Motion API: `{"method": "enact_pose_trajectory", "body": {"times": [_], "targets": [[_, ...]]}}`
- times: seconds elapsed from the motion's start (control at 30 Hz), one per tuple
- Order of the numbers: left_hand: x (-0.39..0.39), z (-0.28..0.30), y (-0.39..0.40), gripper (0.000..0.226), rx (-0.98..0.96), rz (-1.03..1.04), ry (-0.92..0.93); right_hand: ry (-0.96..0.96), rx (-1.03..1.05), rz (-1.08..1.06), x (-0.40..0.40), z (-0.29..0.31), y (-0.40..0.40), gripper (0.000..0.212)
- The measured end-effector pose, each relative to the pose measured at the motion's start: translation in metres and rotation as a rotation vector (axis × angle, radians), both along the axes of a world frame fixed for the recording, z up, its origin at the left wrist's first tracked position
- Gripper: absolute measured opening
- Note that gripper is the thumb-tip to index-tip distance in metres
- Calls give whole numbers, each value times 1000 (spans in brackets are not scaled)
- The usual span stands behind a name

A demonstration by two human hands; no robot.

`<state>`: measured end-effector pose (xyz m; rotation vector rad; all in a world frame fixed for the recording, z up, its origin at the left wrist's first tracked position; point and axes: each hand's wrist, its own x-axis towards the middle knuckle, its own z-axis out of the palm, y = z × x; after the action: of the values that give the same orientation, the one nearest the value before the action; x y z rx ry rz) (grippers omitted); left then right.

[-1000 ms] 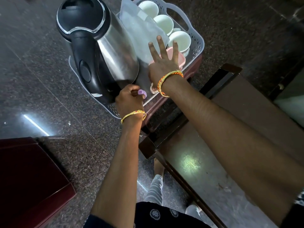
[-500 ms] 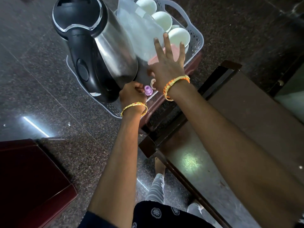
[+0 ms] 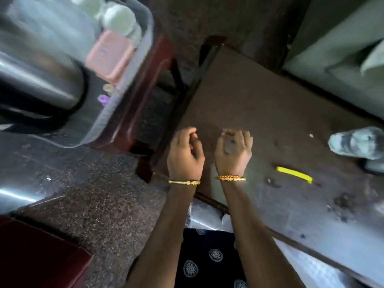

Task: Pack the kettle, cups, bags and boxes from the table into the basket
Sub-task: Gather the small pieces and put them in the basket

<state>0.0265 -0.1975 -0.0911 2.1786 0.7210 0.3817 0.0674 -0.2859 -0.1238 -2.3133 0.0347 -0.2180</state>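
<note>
Overhead, the bench (image 3: 270, 100) lies at right; the basket (image 3: 133, 84) at left holds the kettle (image 3: 37, 80), cups (image 3: 119, 17) and pink box (image 3: 110, 57). Left hand (image 3: 185, 156) and right hand (image 3: 233, 154) hover loosely curled, each grip empty. No lettering is legible through blur.

The brushed steel kettle with a glossy black plastic base (image 3: 39, 80) shines with streaked highlights. It stands in the translucent white plastic basket (image 3: 133, 75), smooth-walled. Just beside the kettle lies a matt pink plastic box (image 3: 110, 57); beyond the box sit glazed white ceramic cups (image 3: 119, 17). Right of the basket, the dark brown desk (image 3: 270, 104) looks dull, worn and stained, with a glossy yellow plastic strip (image 3: 295, 174) on it. Polished speckled granite floor (image 3: 99, 204) reflects light.
</note>
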Motion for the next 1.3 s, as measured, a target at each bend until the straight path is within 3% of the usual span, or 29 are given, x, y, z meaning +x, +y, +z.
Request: {"method": "enact_pose_trajectory", "body": {"times": [0.13, 0.3, 0.5, 0.7, 0.8, 0.93, 1.1, 1.2, 1.3], "targets": [[4, -35, -75, 21, -133, -387, 344, 230, -183, -258, -17, -26, -113, 17], [17, -59, -158, 31, -171, -639, 551, 446, -423, -313, -25, -46, -213, 46], [30, -75, -212, 40, -5, -760, 582, 483, -485, -162, -22, -65, -251, 28], [30, -82, -211, 24, 139, -755, 525, 447, -396, -147, -35, -63, -241, 27], [19, -77, -191, 26, 65, -552, 383, 409, -310, -146, -36, -53, -222, 33], [-5, -63, -135, 28, -69, -167, 124, 303, -96, -130, -25, -34, -178, 24], [-28, -28, -34, 18, -149, 248, -30, 246, 113, 72, -1, 5, -78, 22], [-32, -5, 29, 10, -385, 641, -132, 133, 123, 246, 15, 32, -8, 24], [-46, 13, 97, 24, -772, 1036, -215, -34, 152, 529, 25, 59, 79, 23]]}}
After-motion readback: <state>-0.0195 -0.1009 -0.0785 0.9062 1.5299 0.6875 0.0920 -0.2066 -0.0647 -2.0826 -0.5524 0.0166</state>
